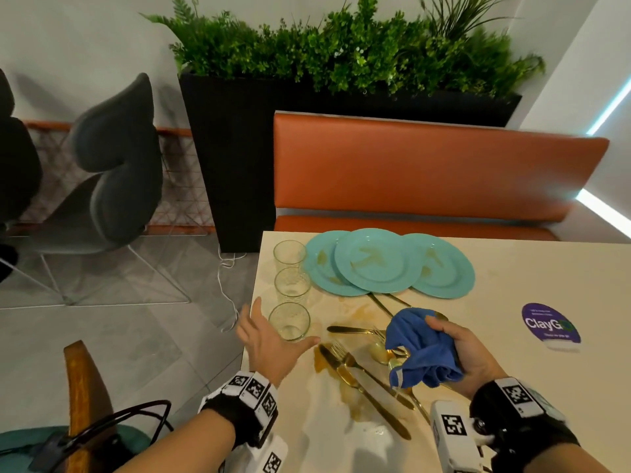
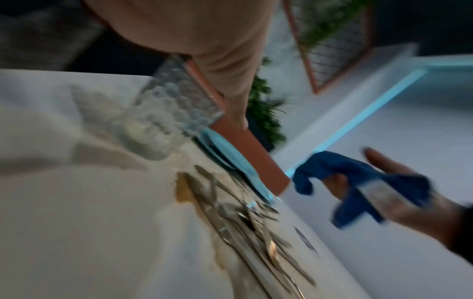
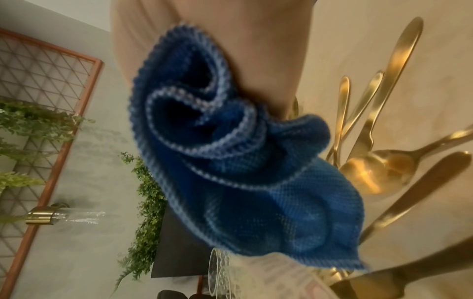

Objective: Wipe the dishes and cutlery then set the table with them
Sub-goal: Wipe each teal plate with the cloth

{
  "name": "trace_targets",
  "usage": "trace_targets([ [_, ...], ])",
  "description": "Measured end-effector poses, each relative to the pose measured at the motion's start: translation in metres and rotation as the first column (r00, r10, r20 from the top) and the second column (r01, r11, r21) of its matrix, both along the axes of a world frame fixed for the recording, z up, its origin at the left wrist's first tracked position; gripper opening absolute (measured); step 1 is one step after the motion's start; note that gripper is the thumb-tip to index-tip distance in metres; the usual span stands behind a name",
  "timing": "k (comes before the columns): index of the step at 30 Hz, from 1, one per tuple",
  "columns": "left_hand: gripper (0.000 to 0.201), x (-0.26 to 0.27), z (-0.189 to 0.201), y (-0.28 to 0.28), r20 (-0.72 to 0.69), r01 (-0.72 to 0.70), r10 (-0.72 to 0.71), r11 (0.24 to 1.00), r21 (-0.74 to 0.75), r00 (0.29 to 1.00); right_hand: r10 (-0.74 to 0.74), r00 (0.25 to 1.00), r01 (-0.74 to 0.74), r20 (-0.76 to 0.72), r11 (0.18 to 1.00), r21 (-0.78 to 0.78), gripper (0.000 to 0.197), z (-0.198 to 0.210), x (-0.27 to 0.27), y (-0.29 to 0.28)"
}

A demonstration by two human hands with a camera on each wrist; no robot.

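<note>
Head view, left hand [image 1: 269,339]: reaching with fingers spread and relaxed, cupping toward nearest glass [image 1: 289,321], holding nothing; contact with the glass not clear.
Head view, right hand [image 1: 464,353]: grasping bunched blue cloth [image 1: 420,349], hovering over the cutlery.
Head view, dishes: three teal plates [image 1: 375,261] overlapping at far edge of table [image 1: 512,370], showing brown smears; three glasses lined up along left edge.
Head view, cutlery: gold knife [image 1: 362,387], fork [image 1: 348,356] and spoons scattered mid-table, lying in brown spill [image 1: 355,394].
Head view, extras: purple sticker [image 1: 549,327] on table, orange bench [image 1: 426,172] and planter [image 1: 239,148] behind.
Left wrist view: blurred; textured glass [image 2: 169,115] standing just beside the palm, no fingers seen curling round it; cutlery pile [image 2: 243,218] beyond.
Left wrist view, other hand: clutching the cloth [image 2: 358,182] above table.
Right wrist view: cloth [image 3: 230,151] filling frame, bunched in the grip; gold spoon [image 3: 379,172] and handles right below.
Risk, glass: standing close to table edge, likely tipping or sliding off if nudged by the open hand.
Risk, cloth: hanging corner probably dragging through the spill, smearing dishes wiped after.
Risk, cutlery: crossed pieces likely snagging and clattering when lifting one.
Progress: judging wiping not yet started on plates.
</note>
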State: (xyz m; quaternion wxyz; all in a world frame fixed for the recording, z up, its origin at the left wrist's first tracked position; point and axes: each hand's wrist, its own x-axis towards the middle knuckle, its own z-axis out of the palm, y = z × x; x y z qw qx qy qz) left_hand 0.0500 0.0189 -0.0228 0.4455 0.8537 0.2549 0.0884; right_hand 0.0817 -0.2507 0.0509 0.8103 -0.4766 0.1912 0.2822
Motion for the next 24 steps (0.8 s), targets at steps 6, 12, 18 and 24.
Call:
trace_targets([
  [6, 0.055, 0.021, 0.048, -0.061, 0.194, 0.446, -0.474, 0.878, 0.175, 0.859, -0.167, 0.985, 0.167, 0.042, 0.986, 0.001, 0.086, -0.006, 0.006, -0.025],
  [12, 0.063, 0.084, 0.038, -0.125, -0.220, 0.326, -0.406, 0.888, -0.323, 0.887, -0.285, 0.958, 0.286, -0.026, 0.958, 0.010, 0.036, 0.007, 0.028, -0.073],
  [18, 0.043, 0.147, 0.034, -0.155, -0.345, 0.185, -0.359, 0.875, -0.447, 0.867, -0.283, 0.955, 0.282, -0.084, 0.959, -0.020, 0.029, 0.013, 0.056, -0.121],
  [24, 0.026, 0.199, 0.013, -0.156, -0.499, 0.083, -0.197, 0.967, -0.242, 0.844, -0.286, 0.952, 0.280, -0.112, 0.958, -0.065, 0.034, 0.011, 0.108, -0.154],
])
